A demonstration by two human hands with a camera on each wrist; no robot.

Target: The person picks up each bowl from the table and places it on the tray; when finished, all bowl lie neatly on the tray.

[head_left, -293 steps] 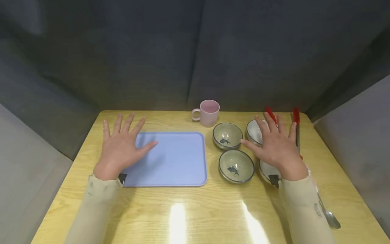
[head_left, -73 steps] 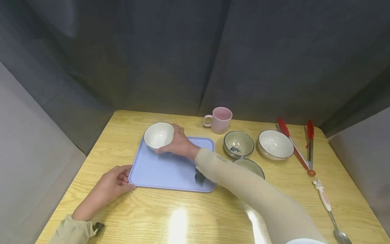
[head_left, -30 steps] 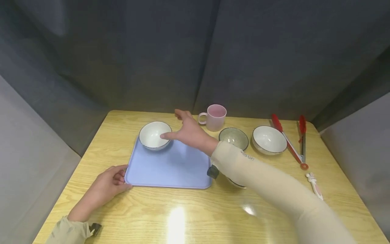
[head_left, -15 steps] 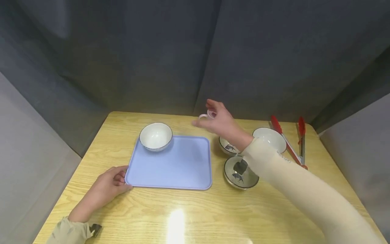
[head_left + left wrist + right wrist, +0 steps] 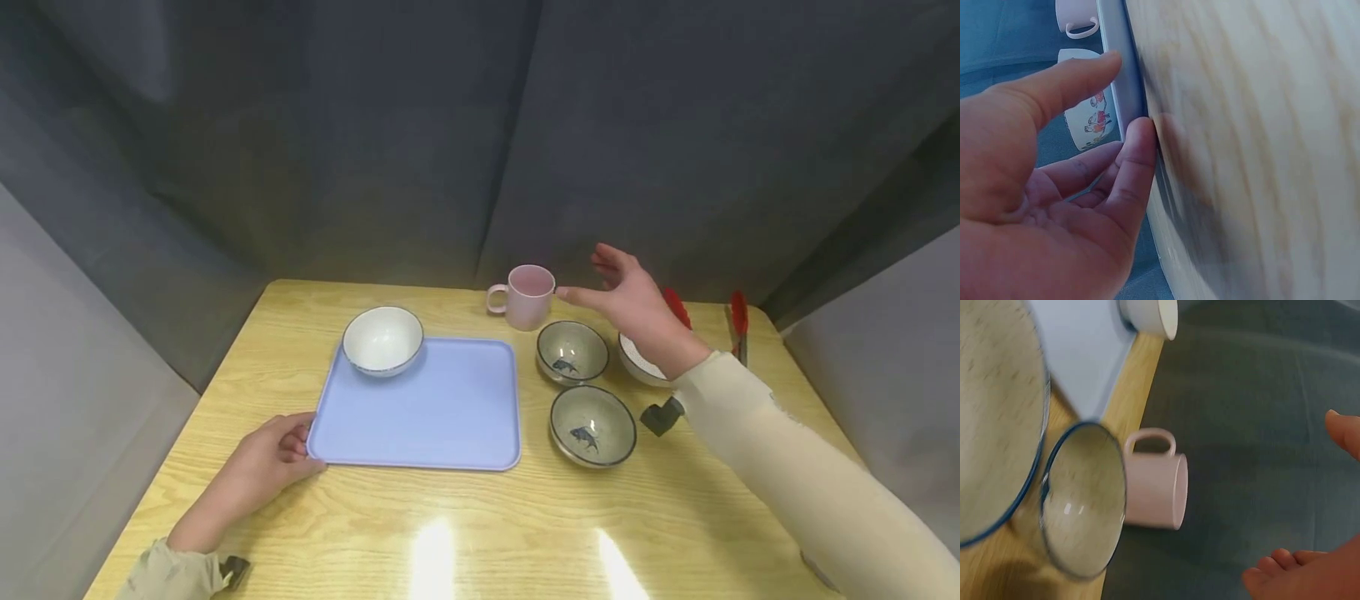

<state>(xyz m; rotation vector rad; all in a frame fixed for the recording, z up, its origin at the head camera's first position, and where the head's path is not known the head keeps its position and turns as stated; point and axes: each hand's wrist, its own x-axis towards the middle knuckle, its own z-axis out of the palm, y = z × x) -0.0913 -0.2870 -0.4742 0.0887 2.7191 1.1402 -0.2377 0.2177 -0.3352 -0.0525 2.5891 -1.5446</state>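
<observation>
My left hand (image 5: 258,458) holds the near-left corner of the blue tray (image 5: 442,417), thumb along the front edge and fingers bent at the left side. In the left wrist view the thumb (image 5: 1079,81) lies at the tray's rim. A white bowl (image 5: 382,340) with a dark rim stands at the tray's far-left corner. My right hand (image 5: 637,304) is in the air with nothing in it, thumb and fingers spread. It overlaps a second white bowl (image 5: 639,365), partly hidden. The pink mug (image 5: 529,298) is just left of its thumb.
Two greenish bowls with fish drawings, a far one (image 5: 573,352) and a near one (image 5: 592,425), stand right of the tray. Red-tipped tongs (image 5: 739,315) lie at the back right, partly behind the hand. A dark curtain (image 5: 375,150) closes off the table's back.
My right hand let go of the white bowl at the tray's far-left corner, then moved right past the mug toward the second white bowl. The left hand has stayed at the tray corner.
</observation>
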